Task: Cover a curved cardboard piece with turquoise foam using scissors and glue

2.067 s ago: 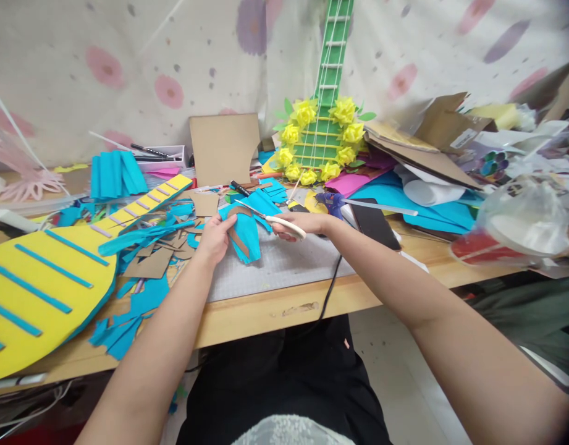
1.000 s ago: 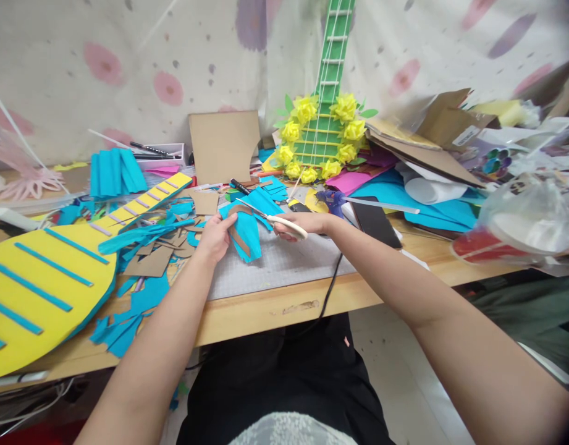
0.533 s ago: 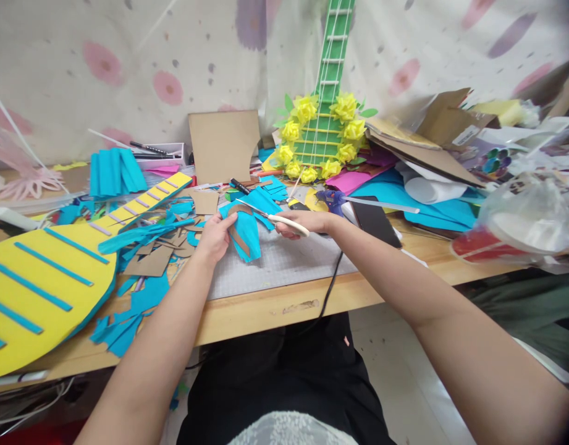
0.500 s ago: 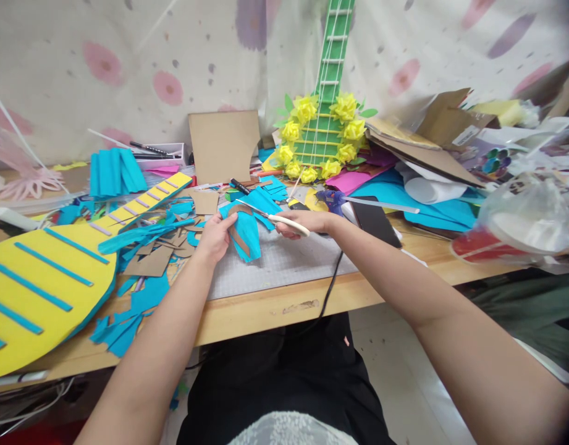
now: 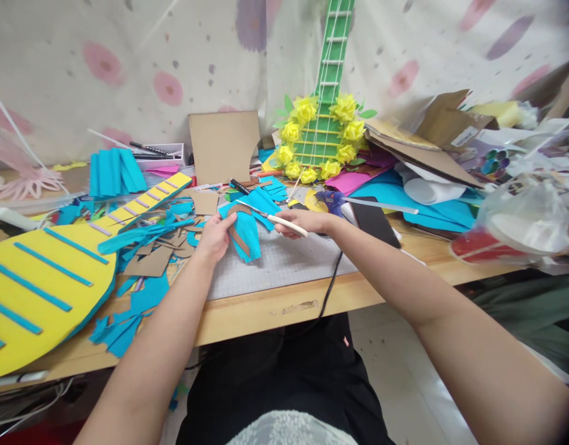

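Observation:
My left hand (image 5: 215, 238) pinches a piece of blue crepe paper (image 5: 252, 233) together with a curved strip of brown cardboard (image 5: 239, 238) lying against it. In my right hand (image 5: 299, 221) are scissors with off-white handles (image 5: 291, 224), their blades pointing left across the upper part of the blue paper. Whether the blades are parted is too small to tell. Both hands are above a grey gridded cutting mat (image 5: 275, 272). Blue paper scraps and cardboard offcuts (image 5: 153, 261) lie left of my left hand.
A yellow guitar-shaped cutout (image 5: 38, 272) covers the table's left side. A green paper guitar with yellow flowers (image 5: 320, 139) stands at the back. A blue glue gun (image 5: 331, 199), a dark phone-like slab (image 5: 377, 224) and a bagged red cup (image 5: 492, 241) are on the right.
The scissors and my right hand have shifted very slightly, with the handles closer together. My left hand and the blue paper stay nearly where they were.

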